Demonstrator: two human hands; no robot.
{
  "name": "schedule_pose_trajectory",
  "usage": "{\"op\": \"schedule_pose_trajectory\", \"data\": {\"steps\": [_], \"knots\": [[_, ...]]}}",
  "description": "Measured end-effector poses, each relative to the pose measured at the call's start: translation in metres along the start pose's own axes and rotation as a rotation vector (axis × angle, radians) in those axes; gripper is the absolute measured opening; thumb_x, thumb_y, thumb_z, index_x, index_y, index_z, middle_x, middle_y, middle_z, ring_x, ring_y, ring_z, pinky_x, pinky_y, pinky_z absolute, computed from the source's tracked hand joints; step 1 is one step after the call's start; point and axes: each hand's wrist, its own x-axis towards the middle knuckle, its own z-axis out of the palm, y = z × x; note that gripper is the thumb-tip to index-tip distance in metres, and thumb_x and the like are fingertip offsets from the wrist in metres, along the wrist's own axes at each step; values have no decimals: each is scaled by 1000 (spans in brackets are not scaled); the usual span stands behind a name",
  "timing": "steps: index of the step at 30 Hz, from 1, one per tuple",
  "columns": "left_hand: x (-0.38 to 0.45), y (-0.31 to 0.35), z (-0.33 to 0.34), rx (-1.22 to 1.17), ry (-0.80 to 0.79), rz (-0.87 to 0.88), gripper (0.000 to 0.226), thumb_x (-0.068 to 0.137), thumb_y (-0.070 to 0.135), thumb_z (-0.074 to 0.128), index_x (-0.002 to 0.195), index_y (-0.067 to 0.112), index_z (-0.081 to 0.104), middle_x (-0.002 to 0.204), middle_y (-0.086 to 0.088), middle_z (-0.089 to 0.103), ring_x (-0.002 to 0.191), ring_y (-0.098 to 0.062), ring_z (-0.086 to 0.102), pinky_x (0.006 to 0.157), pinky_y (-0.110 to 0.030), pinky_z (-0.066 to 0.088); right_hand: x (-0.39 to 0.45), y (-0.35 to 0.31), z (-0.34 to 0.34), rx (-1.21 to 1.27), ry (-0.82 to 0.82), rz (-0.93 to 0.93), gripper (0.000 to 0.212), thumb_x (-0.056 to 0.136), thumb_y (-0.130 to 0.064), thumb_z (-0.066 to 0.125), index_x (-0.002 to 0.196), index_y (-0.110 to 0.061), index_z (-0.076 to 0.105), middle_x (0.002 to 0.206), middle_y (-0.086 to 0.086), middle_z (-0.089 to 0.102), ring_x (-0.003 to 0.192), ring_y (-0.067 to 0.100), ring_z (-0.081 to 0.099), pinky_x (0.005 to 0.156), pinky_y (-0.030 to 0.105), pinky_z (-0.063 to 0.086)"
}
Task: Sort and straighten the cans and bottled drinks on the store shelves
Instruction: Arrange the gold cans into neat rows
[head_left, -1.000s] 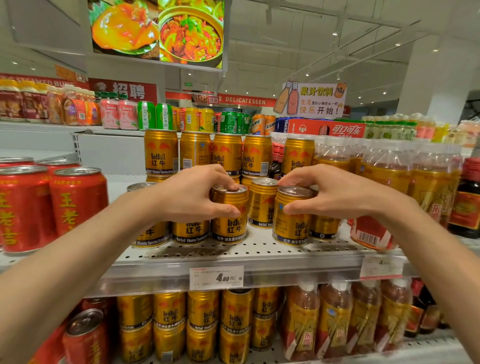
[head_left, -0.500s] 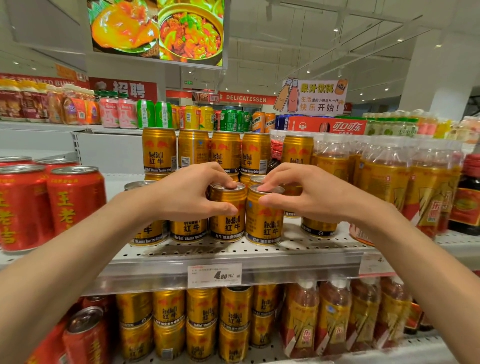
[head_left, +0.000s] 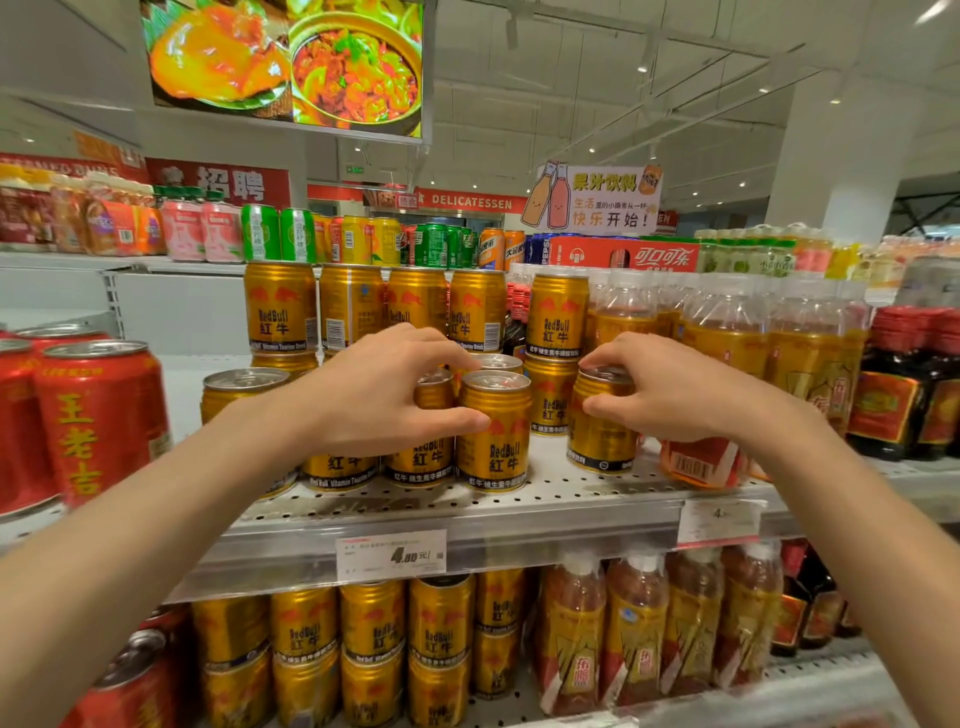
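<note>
While the left fingers (head_left: 441, 358) are curled over a gold can (head_left: 434, 395) and the thumb is laid across the front of the row, that can is gripped near its top by the left hand (head_left: 374, 395); it stands upright on the perforated shelf (head_left: 571, 493), mostly hidden behind the hand. Just to its right a second gold can (head_left: 493, 431) is seen at the shelf's front, upright and ungripped, with the left thumb tip touching its side. Further right, a third gold can (head_left: 600, 431) is pinched at its rim by the right hand (head_left: 670, 389), fingers on top and thumb on the near side; its label is turned away, and a gap is left between it and the second can.

Behind these, stacked gold cans (head_left: 280, 306) are ranged in two tiers. Red cans (head_left: 98, 415) are stood at the left, and shrink-wrapped bottles (head_left: 727, 332) of amber drink at the right, with dark bottles (head_left: 893, 395) beyond them. A price tag (head_left: 392, 553) is fixed to the shelf edge. More gold cans (head_left: 371, 623) and bottles are kept on the shelf below.
</note>
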Motion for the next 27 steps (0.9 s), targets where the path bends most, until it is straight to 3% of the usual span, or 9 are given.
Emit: {"op": "schedule_pose_trajectory", "data": {"steps": [6, 9, 14, 20, 24, 27], "knots": [[-1, 2, 4, 26, -3, 11, 64, 82, 72, 53, 135, 36, 58, 133, 16, 59, 124, -4, 47, 104, -37, 46, -1, 6, 0, 81, -2, -42, 57, 91, -41, 69, 142, -25, 51, 140, -3, 50, 127, 13, 51, 107, 33, 46], [-1, 3, 5, 35, 3, 10, 64, 82, 72, 52, 135, 36, 57, 134, 17, 58, 125, -3, 46, 106, -37, 45, -2, 8, 1, 96, 26, -22, 61, 84, -54, 72, 137, -29, 55, 134, -5, 54, 121, 13, 54, 104, 38, 49], [-2, 3, 6, 40, -3, 10, 71, 78, 78, 45, 134, 36, 58, 132, 17, 59, 123, -3, 46, 103, -39, 47, 0, 1, 10, 58, 115, -4, 66, 78, -73, 60, 126, -29, 61, 125, -5, 58, 115, 14, 52, 94, 31, 44], [-2, 3, 6, 32, 4, 8, 73, 77, 79, 44, 134, 36, 58, 133, 17, 59, 124, -2, 46, 103, -39, 47, -10, 12, 2, 256, -17, -66, 48, 92, -55, 62, 136, -37, 57, 140, -17, 55, 118, 0, 51, 88, 20, 40], [-3, 4, 6, 26, 12, 5, 71, 77, 78, 46, 133, 36, 59, 131, 17, 59, 124, -3, 47, 102, -39, 48, -7, 6, 13, 221, 106, -20, 53, 81, -70, 63, 121, -36, 62, 120, -10, 59, 105, 10, 58, 88, 31, 52], [-3, 3, 7, 25, 10, 1, 70, 77, 78, 47, 133, 37, 59, 132, 17, 59, 124, -3, 47, 102, -39, 48, -10, 7, 10, 270, 47, -29, 53, 83, -67, 63, 126, -36, 61, 123, -13, 58, 107, 7, 58, 81, 20, 47]]}}
